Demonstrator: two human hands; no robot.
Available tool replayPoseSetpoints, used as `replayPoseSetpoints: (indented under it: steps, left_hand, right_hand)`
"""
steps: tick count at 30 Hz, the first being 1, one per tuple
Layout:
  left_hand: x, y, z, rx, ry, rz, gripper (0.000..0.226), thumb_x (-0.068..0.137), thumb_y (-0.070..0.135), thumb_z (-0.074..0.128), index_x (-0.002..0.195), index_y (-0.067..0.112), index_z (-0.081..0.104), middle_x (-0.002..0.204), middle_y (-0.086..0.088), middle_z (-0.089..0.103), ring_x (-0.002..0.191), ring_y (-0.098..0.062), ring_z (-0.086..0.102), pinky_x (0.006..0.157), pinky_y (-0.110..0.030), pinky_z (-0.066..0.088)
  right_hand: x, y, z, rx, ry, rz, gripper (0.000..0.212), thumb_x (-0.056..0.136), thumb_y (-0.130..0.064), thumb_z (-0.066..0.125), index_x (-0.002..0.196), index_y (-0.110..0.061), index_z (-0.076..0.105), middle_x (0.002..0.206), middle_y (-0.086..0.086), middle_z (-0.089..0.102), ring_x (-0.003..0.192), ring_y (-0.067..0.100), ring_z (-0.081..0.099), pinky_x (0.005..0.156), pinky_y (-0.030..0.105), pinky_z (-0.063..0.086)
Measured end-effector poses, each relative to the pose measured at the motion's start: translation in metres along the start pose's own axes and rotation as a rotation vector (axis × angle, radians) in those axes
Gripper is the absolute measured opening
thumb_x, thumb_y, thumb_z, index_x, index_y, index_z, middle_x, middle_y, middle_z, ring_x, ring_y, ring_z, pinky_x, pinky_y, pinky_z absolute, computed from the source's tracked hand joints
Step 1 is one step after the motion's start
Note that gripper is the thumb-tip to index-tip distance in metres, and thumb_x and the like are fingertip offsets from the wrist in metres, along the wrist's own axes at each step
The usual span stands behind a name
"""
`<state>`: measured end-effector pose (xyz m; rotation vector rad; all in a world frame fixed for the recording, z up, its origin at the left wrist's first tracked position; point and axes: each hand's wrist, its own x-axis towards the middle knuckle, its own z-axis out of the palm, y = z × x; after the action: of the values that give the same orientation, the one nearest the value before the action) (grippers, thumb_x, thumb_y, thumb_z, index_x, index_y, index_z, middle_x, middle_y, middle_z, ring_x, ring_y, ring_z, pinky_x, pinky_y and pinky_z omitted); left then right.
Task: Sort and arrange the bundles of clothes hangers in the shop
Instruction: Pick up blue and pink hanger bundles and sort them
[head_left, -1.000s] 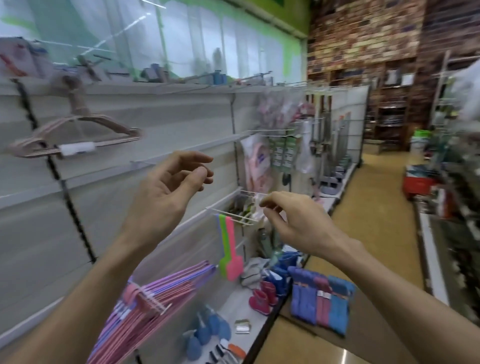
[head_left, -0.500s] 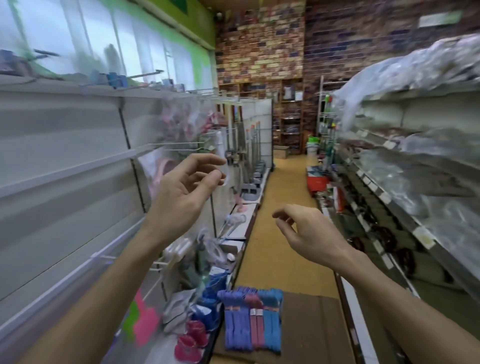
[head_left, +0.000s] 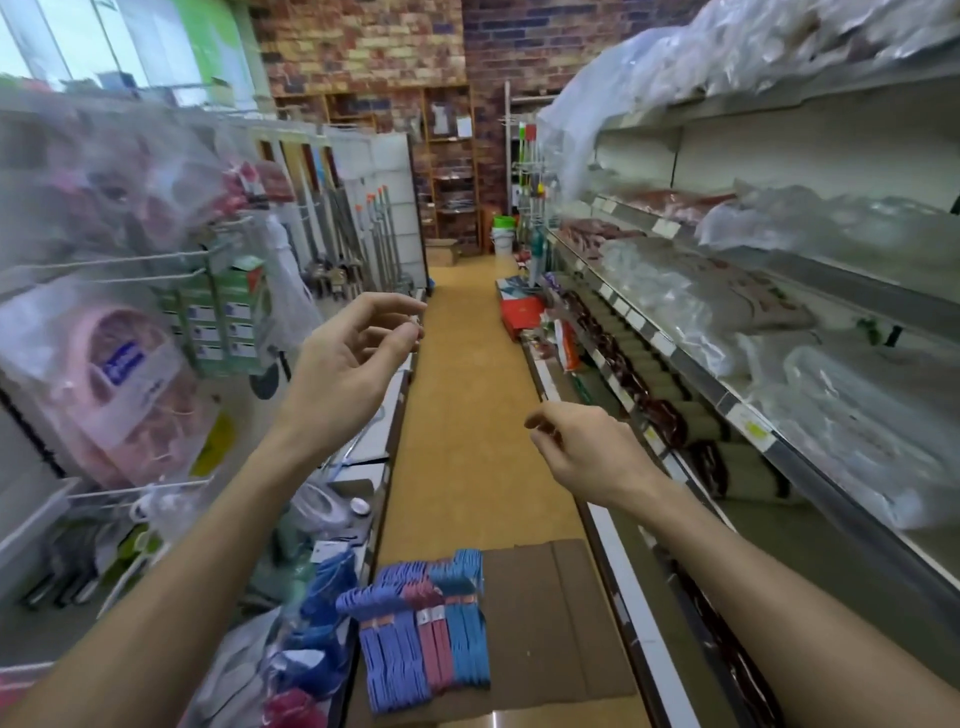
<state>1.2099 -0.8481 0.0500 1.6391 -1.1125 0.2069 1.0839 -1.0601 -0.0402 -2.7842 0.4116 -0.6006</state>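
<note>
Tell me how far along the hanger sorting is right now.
Done: several hanger bundles, blue and pink, lie side by side on the flattened cardboard on the aisle floor. In hand: no bundle. The left hand is raised with something tiny at its fingertips, too small to identify; the right hand is loosely curled. Left: none of these bundles hangs on the wall hooks on the left.

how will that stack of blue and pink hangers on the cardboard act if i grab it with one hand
The hanger bundles look banded near the top, so each should probably lift as one stiff block. The bands don't seem to join the bundles, so neighbours may slide apart. Lying flat on cardboard, they're unlikely to roll.
</note>
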Motion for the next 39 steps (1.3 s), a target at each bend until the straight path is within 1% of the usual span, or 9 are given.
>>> replayPoseSetpoints:
  steps: [4, 9, 15, 21, 25, 29, 34, 36, 39]
  left_hand:
    - [0.03, -0.044, 0.035, 0.034, -0.009, -0.028, 0.019, 0.098, 0.015, 0.058, 0.116, 0.013, 0.064, 0.101, -0.005, 0.068, 0.095, -0.022, 0.067, 0.084, -0.037, 0.057]
    - [0.062, -0.097, 0.071, 0.109, 0.006, -0.099, 0.018, 0.098, 0.016, 0.059, 0.115, 0.014, 0.065, 0.103, -0.002, 0.069, 0.095, -0.017, 0.067, 0.083, -0.024, 0.055]
    - [0.084, -0.164, 0.101, 0.106, 0.051, -0.222, 0.018, 0.098, 0.015, 0.059, 0.115, 0.016, 0.065, 0.102, 0.001, 0.07, 0.094, -0.016, 0.067, 0.082, -0.025, 0.056]
    - [0.075, -0.259, 0.13, 0.112, 0.042, -0.318, 0.018, 0.098, 0.016, 0.058, 0.113, 0.02, 0.065, 0.102, 0.008, 0.069, 0.096, -0.011, 0.067, 0.084, -0.025, 0.057]
    - [0.049, -0.34, 0.154, 0.073, 0.047, -0.338, 0.02, 0.098, 0.017, 0.056, 0.116, 0.021, 0.064, 0.105, 0.005, 0.068, 0.1, -0.01, 0.066, 0.085, -0.026, 0.057]
    - [0.009, -0.425, 0.183, 0.064, 0.057, -0.298, 0.02, 0.098, 0.013, 0.056, 0.116, 0.02, 0.065, 0.103, 0.003, 0.069, 0.101, -0.012, 0.066, 0.087, -0.028, 0.056]
    - [-0.064, -0.549, 0.225, 0.033, 0.071, -0.288, 0.02, 0.098, 0.01, 0.057, 0.115, 0.017, 0.066, 0.101, 0.002, 0.07, 0.1, -0.016, 0.067, 0.09, -0.038, 0.056]
    - [-0.101, -0.6, 0.244, 0.032, 0.079, -0.288, 0.02, 0.098, 0.01, 0.056, 0.114, 0.017, 0.066, 0.1, 0.002, 0.07, 0.1, -0.015, 0.067, 0.09, -0.039, 0.056]
    - [-0.155, -0.668, 0.27, 0.051, 0.073, -0.296, 0.02, 0.098, 0.011, 0.057, 0.114, 0.021, 0.065, 0.101, 0.006, 0.07, 0.1, -0.013, 0.067, 0.09, -0.038, 0.055]
  right_hand:
    - [0.034, 0.045, 0.035, -0.011, -0.066, 0.013, 0.026, 0.102, -0.032, 0.045, 0.12, -0.023, 0.061, 0.114, -0.007, 0.068, 0.102, 0.014, 0.064, 0.081, 0.037, 0.055]
    - [0.091, 0.093, 0.082, -0.01, -0.15, -0.023, 0.026, 0.102, -0.032, 0.044, 0.122, -0.024, 0.059, 0.113, -0.006, 0.067, 0.1, 0.016, 0.064, 0.077, 0.038, 0.056]
    - [0.15, 0.13, 0.149, 0.017, -0.2, -0.019, 0.028, 0.101, -0.032, 0.044, 0.123, -0.026, 0.06, 0.116, -0.009, 0.067, 0.101, 0.013, 0.064, 0.084, 0.039, 0.054]
    - [0.171, 0.166, 0.243, 0.067, -0.272, 0.005, 0.026, 0.101, -0.029, 0.046, 0.124, -0.024, 0.059, 0.116, -0.008, 0.066, 0.099, 0.011, 0.062, 0.084, 0.037, 0.054]
    - [0.173, 0.195, 0.33, 0.089, -0.253, 0.034, 0.025, 0.101, -0.027, 0.047, 0.121, -0.022, 0.061, 0.115, -0.008, 0.066, 0.097, 0.011, 0.062, 0.082, 0.038, 0.054]
    - [0.165, 0.226, 0.431, 0.088, -0.265, 0.072, 0.026, 0.101, -0.025, 0.048, 0.121, -0.021, 0.062, 0.116, -0.006, 0.067, 0.102, 0.011, 0.062, 0.085, 0.038, 0.055]
    - [0.142, 0.266, 0.578, 0.03, -0.258, 0.081, 0.025, 0.101, -0.029, 0.046, 0.12, -0.024, 0.061, 0.115, -0.01, 0.066, 0.1, 0.011, 0.062, 0.082, 0.038, 0.056]
    - [0.133, 0.282, 0.64, 0.019, -0.259, 0.09, 0.024, 0.1, -0.028, 0.045, 0.117, -0.024, 0.062, 0.112, -0.01, 0.066, 0.098, 0.011, 0.063, 0.082, 0.038, 0.055]
    - [0.119, 0.303, 0.728, 0.051, -0.236, 0.09, 0.02, 0.098, -0.023, 0.047, 0.11, -0.021, 0.063, 0.107, -0.004, 0.068, 0.095, 0.015, 0.063, 0.082, 0.038, 0.054]
